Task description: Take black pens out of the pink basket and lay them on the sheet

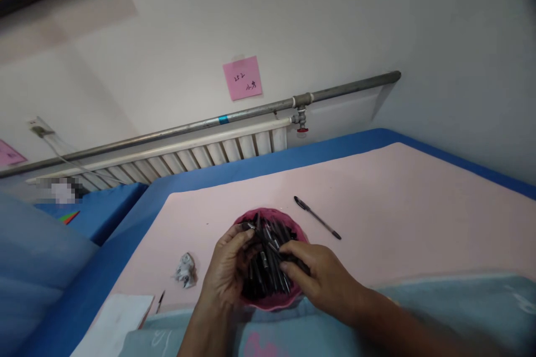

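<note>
Upper-centre pink note [243, 78] reads "252" — lower centre, left hand [226, 262] and right hand [320, 274] pinch a dark pen [272, 247] over the bench [389, 212].

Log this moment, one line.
left hand: over pink basket of pens, grip unclear | right hand: pinching dark pen | loose pen: on pink tabletop, right of basket

I have 1 view, from the camera on my head, facing forward and down. My hands [322, 274] are close by, low and near the middle. Beyond them it takes in the surface [385, 201] and reaches the wall [322, 28], farther off. The view sits tilted, so the pipe [259, 109] along that wall climbs toward the right.
</note>
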A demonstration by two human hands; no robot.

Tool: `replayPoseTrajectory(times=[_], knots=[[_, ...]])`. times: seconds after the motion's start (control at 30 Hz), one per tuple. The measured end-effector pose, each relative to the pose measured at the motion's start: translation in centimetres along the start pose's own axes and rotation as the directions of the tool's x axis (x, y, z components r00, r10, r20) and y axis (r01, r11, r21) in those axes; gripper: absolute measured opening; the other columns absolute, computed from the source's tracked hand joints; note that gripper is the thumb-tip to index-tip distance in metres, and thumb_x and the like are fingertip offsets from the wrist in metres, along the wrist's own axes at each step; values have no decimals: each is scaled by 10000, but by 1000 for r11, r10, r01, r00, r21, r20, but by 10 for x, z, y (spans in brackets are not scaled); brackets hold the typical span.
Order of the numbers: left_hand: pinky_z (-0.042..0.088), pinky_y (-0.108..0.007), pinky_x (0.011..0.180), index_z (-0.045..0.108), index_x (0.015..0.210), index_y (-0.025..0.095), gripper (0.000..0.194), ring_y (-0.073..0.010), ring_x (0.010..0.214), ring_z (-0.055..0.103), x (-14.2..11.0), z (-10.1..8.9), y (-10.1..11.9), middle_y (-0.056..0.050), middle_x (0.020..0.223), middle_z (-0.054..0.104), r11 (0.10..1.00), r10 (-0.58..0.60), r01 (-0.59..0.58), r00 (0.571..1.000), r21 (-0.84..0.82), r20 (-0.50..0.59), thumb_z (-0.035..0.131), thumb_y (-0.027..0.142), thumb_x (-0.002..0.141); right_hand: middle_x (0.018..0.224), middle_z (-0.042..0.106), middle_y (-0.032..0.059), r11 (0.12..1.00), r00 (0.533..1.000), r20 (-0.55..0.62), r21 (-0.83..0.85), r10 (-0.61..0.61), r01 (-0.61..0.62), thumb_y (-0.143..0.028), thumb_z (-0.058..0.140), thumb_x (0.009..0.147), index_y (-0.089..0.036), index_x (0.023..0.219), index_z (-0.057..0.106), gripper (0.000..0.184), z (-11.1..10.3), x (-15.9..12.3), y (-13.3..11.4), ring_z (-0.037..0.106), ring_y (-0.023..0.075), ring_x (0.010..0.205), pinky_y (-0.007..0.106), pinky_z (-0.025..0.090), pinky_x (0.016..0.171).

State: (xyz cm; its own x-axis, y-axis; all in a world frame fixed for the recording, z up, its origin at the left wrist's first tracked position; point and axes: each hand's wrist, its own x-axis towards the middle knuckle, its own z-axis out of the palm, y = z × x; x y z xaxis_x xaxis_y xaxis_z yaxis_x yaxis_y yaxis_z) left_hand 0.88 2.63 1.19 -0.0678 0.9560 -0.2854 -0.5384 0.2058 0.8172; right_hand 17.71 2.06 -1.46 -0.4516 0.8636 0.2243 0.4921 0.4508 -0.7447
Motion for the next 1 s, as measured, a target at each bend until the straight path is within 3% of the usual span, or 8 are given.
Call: replayPoseTrajectory(times=[0.33,0.6,0.8,1.0], knots=[[455,-205,584,631,677,132,134,-102,578,597,-1,-5,3,-9,641,658,997,-1,-2,999,74,42,710,137,570,747,623,-6,999,1000,18,40,18,-19,-244,460,828,-230,870,581,129,-2,1,0,559,151,688,250,393,586],[460,-190,575,608,682,144,136,-84,554,585,-3,-1,2,8,628,646,998,34,-35,999,47,31,712,210,624,777,627,-3,1000,1000,12,-8,5,-5,-256,454,835,-237,881,576,132,-1,0,1,564,155,720,250,387,606],[470,-192,624,624,780,126,163,-82,615,591,-2,0,1,-16,706,655,996,48,-53,997,77,68,686,219,662,799,634,1,1000,1000,7,11,11,-12,-264,446,841,-236,915,578,153,0,1,3,571,161,739,254,392,621],[454,-184,565,568,724,144,172,-71,537,561,-2,1,-4,23,611,607,994,68,-71,997,89,30,684,257,665,774,628,-9,1000,1000,7,6,9,-9,-280,443,846,-240,903,574,148,-1,0,3,564,154,717,250,391,610]])
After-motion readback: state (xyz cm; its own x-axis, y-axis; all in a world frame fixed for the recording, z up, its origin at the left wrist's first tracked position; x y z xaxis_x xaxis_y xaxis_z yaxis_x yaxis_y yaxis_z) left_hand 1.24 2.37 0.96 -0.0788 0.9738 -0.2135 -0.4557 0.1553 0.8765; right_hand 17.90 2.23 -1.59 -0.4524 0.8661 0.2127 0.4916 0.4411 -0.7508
